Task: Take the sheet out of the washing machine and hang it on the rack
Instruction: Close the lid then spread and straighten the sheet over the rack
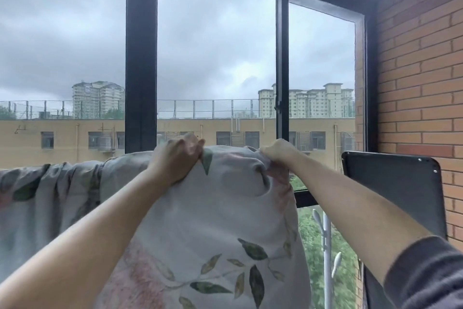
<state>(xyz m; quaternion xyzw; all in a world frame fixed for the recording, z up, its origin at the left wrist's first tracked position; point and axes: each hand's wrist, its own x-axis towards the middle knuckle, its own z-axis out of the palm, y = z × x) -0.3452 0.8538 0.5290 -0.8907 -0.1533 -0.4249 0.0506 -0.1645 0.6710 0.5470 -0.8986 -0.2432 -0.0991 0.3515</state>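
Sheet (213,221) front and centre: pale grey cloth printed with green leaves and faded pink patches, hanging down between two bare forearms that reach up and forward. On the right arm, a dark grey sleeve (426,273) is pushed up near the elbow. Up at the top edge, the left hand (179,156) has its fingers curled tight, gripping a bunch of the fabric. The right hand (278,152) does the same just beside it, pinching a gathered fold, with a short span of cloth humped between the two fists. Off to the left, the rest of the sheet drapes in loose folds along a level line at about hand height; whatever carries it is hidden under the cloth. To the right, behind the right forearm, stands a black panel (390,183) with rounded corners and small screws. A red brick wall (421,70) runs up the right side. Beyond the hands, a dark window frame (141,58) with tall uprights. Through the glass, low on the right, a white street lamp (325,246) against green treetops (318,233). Farther out, a long yellow building (62,138) topped by a wire fence (200,108), pale tower blocks (313,103) behind it, and heavy grey cloud (213,45) overhead.
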